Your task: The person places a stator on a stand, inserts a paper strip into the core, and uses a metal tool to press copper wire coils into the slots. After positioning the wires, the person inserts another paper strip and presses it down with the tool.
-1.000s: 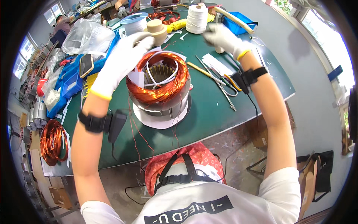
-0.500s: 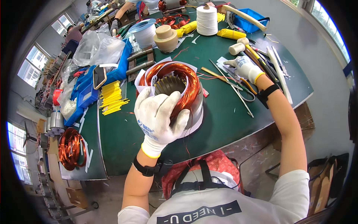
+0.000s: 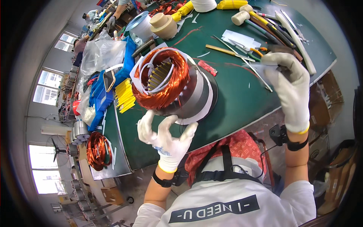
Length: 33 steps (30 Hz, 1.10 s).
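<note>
A motor stator stands on the green table, with a thick ring of copper windings on top and white insulation strips around its opening. My left hand, in a white glove, is at its near lower side. Its fingers are spread and bent, with nothing in them; a thin dark wire passes close to the thumb. My right hand, also gloved, is raised over the table's right part, fingers curled toward the thumb. Something dark and a pale smear show at its fingertips; blur hides what it is.
White paper sheets, a yellow stick and a long thin rod lie right of the stator. Mallets and long-handled tools are behind. At left are yellow strips, blue bins and a copper coil.
My left hand has come off the windings down to the stator's near side. My right hand has lifted from the tools and drawn nearer to me. The view has shifted, and the stator appears tilted.
</note>
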Tool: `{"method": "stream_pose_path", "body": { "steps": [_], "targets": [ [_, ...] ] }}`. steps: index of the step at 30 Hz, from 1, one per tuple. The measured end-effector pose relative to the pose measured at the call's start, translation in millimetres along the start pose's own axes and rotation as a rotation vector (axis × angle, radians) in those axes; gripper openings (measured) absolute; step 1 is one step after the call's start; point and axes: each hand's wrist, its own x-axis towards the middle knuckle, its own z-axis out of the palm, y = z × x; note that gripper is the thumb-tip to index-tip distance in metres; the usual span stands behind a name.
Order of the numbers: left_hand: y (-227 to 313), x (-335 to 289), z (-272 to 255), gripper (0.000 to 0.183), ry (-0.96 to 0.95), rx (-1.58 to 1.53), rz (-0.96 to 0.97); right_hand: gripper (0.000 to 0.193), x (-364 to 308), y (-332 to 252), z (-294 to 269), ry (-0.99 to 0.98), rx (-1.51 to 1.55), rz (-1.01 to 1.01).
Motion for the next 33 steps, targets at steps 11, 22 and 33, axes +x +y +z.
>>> {"method": "stream_pose_path", "body": {
  "steps": [11,22,33],
  "targets": [
    [29.1,-31.3,-23.2,0.057,-0.862,-0.294,-0.031,0.024,-43.0,13.7,121.5,-0.751,0.565,-0.038],
    [-80.7,-1.2,-24.7,0.07,-0.21,-0.758,-0.621,0.011,-63.7,39.3,106.5,-0.015,0.126,0.005],
    [-106.7,96.0,50.7,0.053,-0.332,-1.438,-0.83,0.013,-63.1,24.1,135.0,0.066,0.237,0.22]
  ]
}}
